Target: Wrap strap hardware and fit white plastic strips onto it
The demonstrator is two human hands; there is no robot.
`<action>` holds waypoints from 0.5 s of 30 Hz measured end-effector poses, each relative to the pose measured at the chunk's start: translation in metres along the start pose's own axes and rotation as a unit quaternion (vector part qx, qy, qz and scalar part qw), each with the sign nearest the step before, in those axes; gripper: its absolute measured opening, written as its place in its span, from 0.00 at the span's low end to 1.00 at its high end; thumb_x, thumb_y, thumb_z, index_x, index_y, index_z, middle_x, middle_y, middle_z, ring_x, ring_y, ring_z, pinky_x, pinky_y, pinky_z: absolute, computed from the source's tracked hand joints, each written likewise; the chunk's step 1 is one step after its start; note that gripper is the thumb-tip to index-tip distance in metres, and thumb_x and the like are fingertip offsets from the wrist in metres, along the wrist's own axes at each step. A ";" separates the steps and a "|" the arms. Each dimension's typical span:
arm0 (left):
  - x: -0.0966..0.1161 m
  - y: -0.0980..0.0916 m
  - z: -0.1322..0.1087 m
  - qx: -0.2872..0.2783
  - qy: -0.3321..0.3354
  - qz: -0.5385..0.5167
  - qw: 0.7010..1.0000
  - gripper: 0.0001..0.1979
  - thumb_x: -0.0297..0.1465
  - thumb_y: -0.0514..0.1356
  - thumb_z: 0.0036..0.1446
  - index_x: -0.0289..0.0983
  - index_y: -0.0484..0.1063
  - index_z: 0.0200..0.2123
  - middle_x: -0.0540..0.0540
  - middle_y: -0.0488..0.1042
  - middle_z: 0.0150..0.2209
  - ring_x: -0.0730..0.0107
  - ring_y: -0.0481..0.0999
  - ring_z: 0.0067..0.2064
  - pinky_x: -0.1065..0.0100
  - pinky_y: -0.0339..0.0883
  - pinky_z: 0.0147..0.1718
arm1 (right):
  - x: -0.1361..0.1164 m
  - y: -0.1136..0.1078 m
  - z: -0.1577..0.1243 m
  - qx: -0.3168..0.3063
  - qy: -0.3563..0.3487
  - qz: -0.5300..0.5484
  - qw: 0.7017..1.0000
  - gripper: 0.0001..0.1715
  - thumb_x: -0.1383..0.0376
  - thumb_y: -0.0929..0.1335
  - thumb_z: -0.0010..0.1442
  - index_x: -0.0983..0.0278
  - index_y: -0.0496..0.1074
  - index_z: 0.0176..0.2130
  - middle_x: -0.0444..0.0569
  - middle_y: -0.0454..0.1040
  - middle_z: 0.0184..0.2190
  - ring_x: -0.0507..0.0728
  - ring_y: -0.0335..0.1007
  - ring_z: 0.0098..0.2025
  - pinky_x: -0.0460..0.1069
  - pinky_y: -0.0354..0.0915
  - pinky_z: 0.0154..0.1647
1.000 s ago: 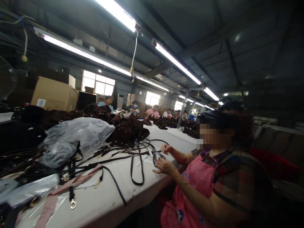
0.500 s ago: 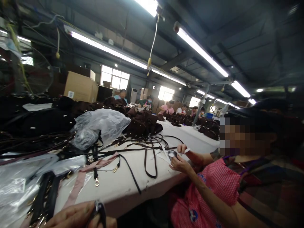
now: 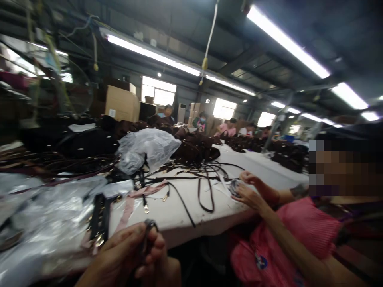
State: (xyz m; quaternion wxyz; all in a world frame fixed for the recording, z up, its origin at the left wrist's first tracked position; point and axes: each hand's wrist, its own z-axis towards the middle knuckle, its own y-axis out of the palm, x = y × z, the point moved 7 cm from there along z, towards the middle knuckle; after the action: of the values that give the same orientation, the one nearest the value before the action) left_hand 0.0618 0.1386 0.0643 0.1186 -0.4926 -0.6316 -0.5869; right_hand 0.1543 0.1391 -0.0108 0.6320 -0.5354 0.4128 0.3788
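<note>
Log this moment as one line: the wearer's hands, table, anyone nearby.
left hand: holding dark item | right hand: on same item | table: black straps, translucent plastic | co-worker: at right

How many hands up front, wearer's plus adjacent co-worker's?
4: wearer's left hand and right hand, bottom, left of centre, together at a small dark item; co-worker's nearer hand and farther hand, right of centre. The wearer's right is partly hidden.
</note>
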 end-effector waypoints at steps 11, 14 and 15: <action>0.055 0.003 -0.013 -0.002 0.197 0.101 0.975 0.19 0.42 0.59 0.65 0.30 0.79 0.35 0.38 0.80 0.34 0.69 0.76 0.32 0.72 0.69 0.33 | -0.025 0.008 -0.008 -0.032 0.031 0.067 0.997 0.31 0.37 0.58 0.63 0.57 0.69 0.43 0.44 0.75 0.24 0.55 0.69 0.23 0.47 0.61 0.25; 0.067 0.005 -0.015 0.024 0.235 0.144 0.961 0.19 0.42 0.59 0.65 0.30 0.80 0.37 0.37 0.81 0.36 0.66 0.78 0.36 0.71 0.69 0.35 | -0.026 0.020 -0.009 -0.032 0.008 0.134 0.990 0.31 0.36 0.61 0.61 0.57 0.73 0.34 0.47 0.77 0.30 0.57 0.72 0.34 0.47 0.63 0.35; 0.070 0.005 -0.015 0.034 0.250 0.164 0.954 0.19 0.42 0.59 0.65 0.30 0.80 0.38 0.38 0.81 0.37 0.64 0.79 0.38 0.69 0.70 0.38 | -0.028 0.024 -0.009 -0.041 -0.001 0.170 0.985 0.31 0.36 0.63 0.60 0.58 0.74 0.33 0.47 0.78 0.32 0.57 0.72 0.37 0.47 0.64 0.37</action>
State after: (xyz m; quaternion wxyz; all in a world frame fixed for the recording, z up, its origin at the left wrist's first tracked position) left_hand 0.0253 0.1587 0.1230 0.3842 -0.4223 -0.5116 -0.6421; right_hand 0.1212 0.1321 0.0053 0.5364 -0.4828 0.4814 0.4974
